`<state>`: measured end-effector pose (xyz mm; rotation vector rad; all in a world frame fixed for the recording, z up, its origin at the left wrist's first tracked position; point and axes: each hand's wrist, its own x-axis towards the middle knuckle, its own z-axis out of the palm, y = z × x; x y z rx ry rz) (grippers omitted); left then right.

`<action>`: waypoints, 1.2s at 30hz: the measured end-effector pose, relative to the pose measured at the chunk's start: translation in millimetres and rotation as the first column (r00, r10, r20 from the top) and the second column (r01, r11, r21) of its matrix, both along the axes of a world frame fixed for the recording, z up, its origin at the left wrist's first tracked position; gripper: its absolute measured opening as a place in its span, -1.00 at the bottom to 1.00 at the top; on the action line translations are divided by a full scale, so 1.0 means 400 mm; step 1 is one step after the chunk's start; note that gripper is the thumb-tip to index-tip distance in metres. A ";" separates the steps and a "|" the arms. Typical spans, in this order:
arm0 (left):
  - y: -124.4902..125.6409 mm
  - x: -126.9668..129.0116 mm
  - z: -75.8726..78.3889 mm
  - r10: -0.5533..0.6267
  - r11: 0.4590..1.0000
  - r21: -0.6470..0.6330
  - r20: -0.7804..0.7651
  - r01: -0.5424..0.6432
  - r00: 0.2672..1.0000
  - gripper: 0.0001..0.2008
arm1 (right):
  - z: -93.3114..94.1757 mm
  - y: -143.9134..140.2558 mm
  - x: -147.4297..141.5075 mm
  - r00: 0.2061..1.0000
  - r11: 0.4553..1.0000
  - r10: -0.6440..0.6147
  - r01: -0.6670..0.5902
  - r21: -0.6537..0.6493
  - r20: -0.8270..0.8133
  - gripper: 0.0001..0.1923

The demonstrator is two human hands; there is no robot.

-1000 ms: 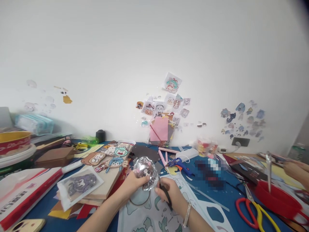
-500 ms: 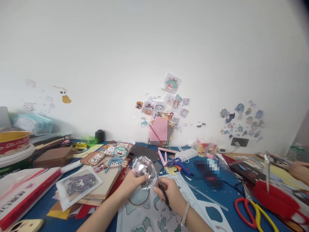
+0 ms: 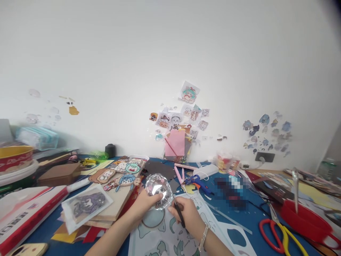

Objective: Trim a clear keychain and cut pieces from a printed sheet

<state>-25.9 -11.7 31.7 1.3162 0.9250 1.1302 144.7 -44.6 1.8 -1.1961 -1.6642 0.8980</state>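
My left hand is closed on a round, shiny cartoon cutout with a clear film edge around it, the thumb lying across its front. My right hand grips a slim black-handled tool; its thin tip meets the right edge of the film, and I cannot tell its exact kind. Under both hands lies a printed sheet with green and grey shapes.
Left of my arms, a wrapped purple cartoon piece rests on a stack of boards. Blue-handled pliers lie beyond my hands. Red-and-yellow-handled scissors and a red pan-like dish are on the right. Stickers cover parts of the wall.
The round cutout has tilted slightly in my left hand, and my right hand with the tool has shifted a little. Another person's hand at the far right has left the view.
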 end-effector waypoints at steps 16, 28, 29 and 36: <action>-0.015 0.005 0.007 -0.038 0.999 0.005 -0.062 0.038 0.997 -0.58 | -0.006 0.010 0.011 0.992 0.994 0.105 -0.106 -0.008 -0.076 -0.84; 0.022 0.008 -0.044 -0.063 0.998 -0.029 0.036 0.064 0.997 -0.62 | -0.004 0.003 0.004 0.998 0.997 0.038 -0.041 -0.062 -0.049 -0.82; 0.022 0.008 -0.045 -0.063 0.998 -0.027 0.055 0.065 0.996 -0.62 | -0.006 0.005 0.004 0.998 0.997 0.033 -0.036 -0.061 -0.049 -0.82; 0.019 0.013 -0.040 -0.090 0.994 -0.051 0.153 0.099 0.984 -0.63 | -0.001 0.007 0.000 0.999 0.999 0.021 -0.022 -0.030 -0.028 -0.78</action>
